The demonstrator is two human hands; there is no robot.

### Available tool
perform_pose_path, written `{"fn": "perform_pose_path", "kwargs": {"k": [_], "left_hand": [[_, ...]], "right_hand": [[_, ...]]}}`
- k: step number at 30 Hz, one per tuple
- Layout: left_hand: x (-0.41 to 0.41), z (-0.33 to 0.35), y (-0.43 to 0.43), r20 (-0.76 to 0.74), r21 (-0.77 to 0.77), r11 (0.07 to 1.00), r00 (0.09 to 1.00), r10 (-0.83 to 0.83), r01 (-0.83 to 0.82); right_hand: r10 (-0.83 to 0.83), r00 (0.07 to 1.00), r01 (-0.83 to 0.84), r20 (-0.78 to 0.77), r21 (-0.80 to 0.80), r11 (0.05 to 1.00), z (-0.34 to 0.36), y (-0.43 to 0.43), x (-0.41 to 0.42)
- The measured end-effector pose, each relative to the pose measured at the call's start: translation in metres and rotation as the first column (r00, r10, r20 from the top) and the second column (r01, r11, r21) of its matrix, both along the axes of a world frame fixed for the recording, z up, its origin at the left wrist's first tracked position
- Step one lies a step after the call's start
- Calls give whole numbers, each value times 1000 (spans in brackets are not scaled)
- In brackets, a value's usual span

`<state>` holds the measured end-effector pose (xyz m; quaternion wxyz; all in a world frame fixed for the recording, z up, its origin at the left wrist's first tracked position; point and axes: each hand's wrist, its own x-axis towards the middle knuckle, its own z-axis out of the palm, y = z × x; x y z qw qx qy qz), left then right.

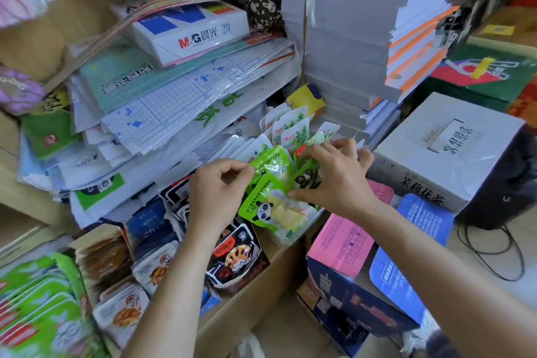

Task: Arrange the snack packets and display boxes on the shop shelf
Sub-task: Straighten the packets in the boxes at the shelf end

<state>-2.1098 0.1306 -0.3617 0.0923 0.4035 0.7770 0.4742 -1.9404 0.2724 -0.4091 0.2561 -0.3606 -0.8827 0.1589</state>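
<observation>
Green snack packets with a panda print (268,200) stand packed in a clear display box (290,234) at the shelf's right end. My left hand (216,190) pinches the top edge of one upper green packet (271,164). My right hand (334,176) reaches over the packets, thumb against the front one and fingers curled among those behind. White and green packets (290,128) stand behind them. Black and blue snack packets (235,256) fill cardboard display boxes to the left, under my left forearm.
Stacked paper reams and plastic-wrapped stationery (186,78) pile up behind the shelf. Grey stacks of books (348,46) rise at the back right. A white carton (447,148) sits to the right, and an open blue and pink carton (363,270) stands on the floor below.
</observation>
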Motion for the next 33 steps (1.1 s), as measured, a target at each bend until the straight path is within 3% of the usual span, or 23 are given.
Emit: {"fn": "perform_pose_path", "kwargs": {"k": [5,10,14,18,21,27,33], "left_hand": [[-2,-2,-24,-210,-218,976,976,-63,17],[4,-2,-28,-236,-134,990,968,-81,50],[15,-9,-18,-335,-310,941,911,-242,136],[20,-14,-9,-281,-256,961,944,-174,101],[18,-14,-8,-269,-229,973,959,-87,25],[13,-16,-9,-270,-228,973,963,-21,-43],[9,-13,-12,-343,-214,976,938,-45,-31]], "right_hand": [[-7,998,4,57,46,999,-1,-5,-4],[10,998,-12,61,40,999,1,-5,-3],[8,996,-15,88,87,996,-1,0,-1],[-33,997,19,64,215,976,-3,13,5],[30,999,-26,-12,277,961,-4,25,10],[203,972,-202,-122,22,979,16,30,5],[285,954,-267,94,-163,950,58,49,-31]]}}
